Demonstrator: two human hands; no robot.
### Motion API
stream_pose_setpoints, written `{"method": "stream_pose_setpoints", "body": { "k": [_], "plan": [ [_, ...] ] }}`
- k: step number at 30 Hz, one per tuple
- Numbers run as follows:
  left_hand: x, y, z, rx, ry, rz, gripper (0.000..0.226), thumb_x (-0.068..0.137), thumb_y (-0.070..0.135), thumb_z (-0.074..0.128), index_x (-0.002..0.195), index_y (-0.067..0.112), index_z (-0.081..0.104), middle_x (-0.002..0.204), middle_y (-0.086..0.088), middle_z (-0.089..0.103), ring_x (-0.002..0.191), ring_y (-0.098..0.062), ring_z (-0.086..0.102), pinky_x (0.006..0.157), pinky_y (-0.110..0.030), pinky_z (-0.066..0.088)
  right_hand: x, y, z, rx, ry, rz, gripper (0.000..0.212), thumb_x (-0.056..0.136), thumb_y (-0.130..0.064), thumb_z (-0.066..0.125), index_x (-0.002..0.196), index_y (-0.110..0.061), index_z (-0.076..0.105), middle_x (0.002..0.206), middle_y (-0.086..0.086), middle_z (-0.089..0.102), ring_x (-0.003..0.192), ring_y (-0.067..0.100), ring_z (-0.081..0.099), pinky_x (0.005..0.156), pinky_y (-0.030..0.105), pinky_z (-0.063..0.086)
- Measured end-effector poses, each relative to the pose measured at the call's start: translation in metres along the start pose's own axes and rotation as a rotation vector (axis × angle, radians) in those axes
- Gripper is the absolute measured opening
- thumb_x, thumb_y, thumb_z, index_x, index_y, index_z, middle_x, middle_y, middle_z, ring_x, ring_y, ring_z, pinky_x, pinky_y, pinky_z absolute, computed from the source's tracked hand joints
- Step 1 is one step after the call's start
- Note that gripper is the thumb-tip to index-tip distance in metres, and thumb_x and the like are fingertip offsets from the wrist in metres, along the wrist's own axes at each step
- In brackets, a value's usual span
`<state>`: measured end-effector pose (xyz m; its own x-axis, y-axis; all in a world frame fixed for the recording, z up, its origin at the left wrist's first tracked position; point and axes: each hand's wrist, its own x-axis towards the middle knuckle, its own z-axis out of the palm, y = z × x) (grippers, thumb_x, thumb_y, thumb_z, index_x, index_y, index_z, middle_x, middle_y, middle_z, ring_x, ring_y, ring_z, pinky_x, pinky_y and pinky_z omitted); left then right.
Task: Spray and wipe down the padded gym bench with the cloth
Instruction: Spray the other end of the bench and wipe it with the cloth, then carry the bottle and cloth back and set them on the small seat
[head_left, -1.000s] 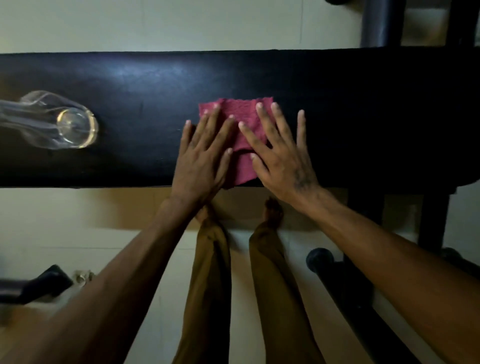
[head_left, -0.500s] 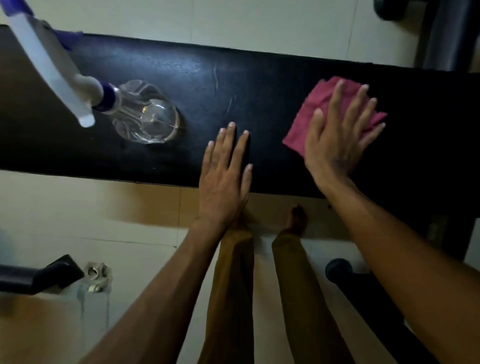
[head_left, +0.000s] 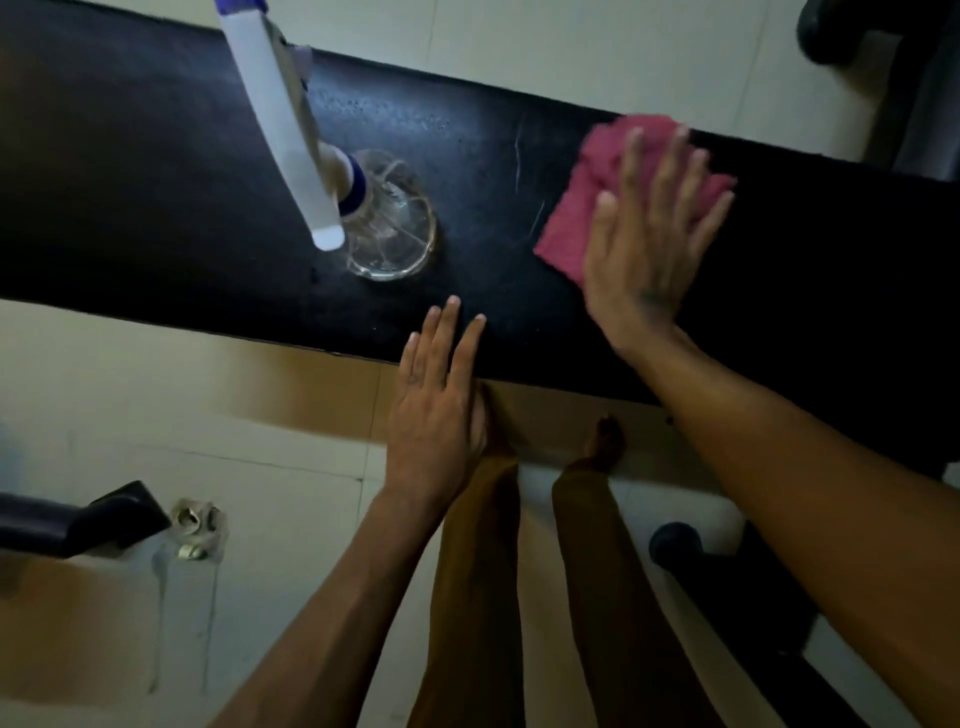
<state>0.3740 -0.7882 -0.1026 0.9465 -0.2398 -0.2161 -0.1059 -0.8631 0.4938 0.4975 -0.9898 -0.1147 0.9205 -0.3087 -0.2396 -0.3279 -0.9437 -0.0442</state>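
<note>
The black padded bench (head_left: 156, 182) runs across the upper part of the view. A pink cloth (head_left: 576, 223) lies on its right half, and my right hand (head_left: 644, 244) presses flat on top of it with fingers spread, blurred by motion. My left hand (head_left: 441, 400) is flat and empty at the bench's near edge, only its fingertips over the padding. A clear spray bottle (head_left: 387, 223) with a white and blue trigger head stands upright on the bench, left of the cloth.
Pale floor tiles lie below the bench, with my legs in brown trousers (head_left: 478, 571) standing close to it. A dark bar end (head_left: 104, 519) juts in at lower left beside a small metal floor fitting (head_left: 197, 527). Black frame tubes (head_left: 727, 587) stand at lower right.
My left hand left the cloth and drew back to the near edge of the bench. My right hand has slid the cloth to the right. The view has shifted left, bringing the spray bottle nearer centre.
</note>
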Motion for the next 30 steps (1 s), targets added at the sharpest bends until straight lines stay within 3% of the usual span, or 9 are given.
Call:
{"method": "stream_pose_setpoints", "body": {
  "k": [3, 5, 7, 12, 19, 23, 25, 27, 30],
  "plan": [
    [-0.006, 0.006, -0.009, -0.094, 0.056, -0.074, 0.053, 0.094, 0.011, 0.045, 0.146, 0.004, 0.043, 0.159, -0.015, 0.031, 0.151, -0.027, 0.023, 0.123, -0.043, 0.023, -0.028, -0.029, -0.001, 0.014, -0.118, -0.387, 0.060, 0.104, -0.047, 0.019, 0.160, -0.026, 0.010, 0.168, 0.010, 0.004, 0.154, 0.031, 0.002, 0.122, 0.059, 0.001],
    [-0.016, 0.004, -0.020, -0.156, 0.102, -0.156, 0.045, 0.095, 0.010, 0.046, 0.139, 0.004, 0.049, 0.152, -0.014, 0.040, 0.146, -0.026, 0.033, 0.120, -0.041, 0.030, -0.046, -0.018, -0.009, 0.099, -0.174, -0.457, 0.060, 0.105, -0.046, 0.026, 0.160, -0.027, 0.010, 0.168, 0.010, 0.001, 0.154, 0.029, -0.002, 0.122, 0.059, 0.000],
    [-0.025, -0.002, -0.033, -0.240, 0.165, -0.242, 0.041, 0.094, 0.002, 0.051, 0.135, 0.004, 0.049, 0.144, -0.014, 0.045, 0.137, -0.025, 0.042, 0.113, -0.043, 0.038, -0.060, -0.001, -0.021, 0.212, -0.152, -0.289, 0.063, 0.104, -0.042, 0.037, 0.160, -0.026, 0.011, 0.168, 0.008, 0.003, 0.154, 0.026, 0.002, 0.124, 0.053, 0.002],
    [-0.012, -0.017, -0.066, -0.377, 0.366, -0.423, 0.050, 0.098, 0.010, 0.056, 0.145, 0.005, 0.037, 0.140, -0.015, 0.041, 0.128, -0.024, 0.046, 0.105, -0.042, 0.044, -0.082, 0.014, -0.038, 0.447, -0.085, 0.292, 0.062, 0.096, -0.050, 0.056, 0.147, -0.018, 0.043, 0.143, 0.004, 0.043, 0.129, 0.022, 0.041, 0.104, 0.048, 0.044],
    [0.049, -0.032, -0.096, -0.437, 0.348, -0.262, 0.079, 0.089, 0.027, 0.075, 0.151, 0.009, 0.030, 0.153, -0.013, 0.031, 0.144, -0.020, 0.033, 0.114, -0.046, 0.039, -0.065, -0.049, -0.035, 0.605, -0.063, 0.548, 0.047, 0.080, -0.051, 0.074, 0.112, -0.022, 0.055, 0.131, 0.002, 0.047, 0.125, 0.025, 0.041, 0.103, 0.039, 0.031],
    [0.073, -0.038, -0.103, -0.440, 0.342, -0.170, 0.072, 0.089, 0.029, 0.075, 0.147, 0.009, 0.038, 0.148, -0.010, 0.041, 0.138, -0.022, 0.042, 0.108, -0.048, 0.044, -0.065, -0.051, -0.045, 0.584, -0.015, 0.486, 0.028, 0.091, -0.041, 0.066, 0.100, -0.021, 0.048, 0.107, -0.003, 0.057, 0.115, 0.026, 0.051, 0.102, 0.042, 0.036],
    [0.079, -0.038, -0.108, -0.449, 0.321, -0.148, 0.064, 0.090, 0.031, 0.073, 0.143, 0.012, 0.042, 0.144, -0.006, 0.048, 0.133, -0.021, 0.048, 0.105, -0.047, 0.047, -0.070, -0.048, -0.050, 0.652, 0.009, 0.369, 0.025, 0.096, -0.034, 0.062, 0.103, -0.021, 0.042, 0.089, -0.012, 0.052, 0.097, 0.022, 0.061, 0.083, 0.041, 0.053],
    [0.082, -0.035, -0.116, -0.477, 0.284, -0.103, 0.052, 0.092, 0.029, 0.070, 0.138, 0.024, 0.046, 0.140, 0.005, 0.051, 0.129, -0.014, 0.051, 0.102, -0.044, 0.050, -0.070, -0.042, -0.058, 0.721, 0.006, 0.296, 0.031, 0.098, -0.025, 0.060, 0.122, -0.022, 0.041, 0.102, -0.008, 0.058, 0.092, 0.016, 0.066, 0.056, 0.019, 0.051],
    [0.085, -0.026, -0.126, -0.541, 0.189, -0.083, 0.041, 0.095, 0.025, 0.067, 0.131, 0.033, 0.049, 0.126, 0.014, 0.057, 0.117, -0.007, 0.058, 0.096, -0.040, 0.055, -0.065, -0.031, -0.067, 0.713, -0.040, 0.144, 0.052, 0.098, -0.013, 0.059, 0.142, -0.033, 0.039, 0.129, 0.001, 0.056, 0.103, 0.012, 0.058, 0.062, 0.009, 0.045]
  ]
}}
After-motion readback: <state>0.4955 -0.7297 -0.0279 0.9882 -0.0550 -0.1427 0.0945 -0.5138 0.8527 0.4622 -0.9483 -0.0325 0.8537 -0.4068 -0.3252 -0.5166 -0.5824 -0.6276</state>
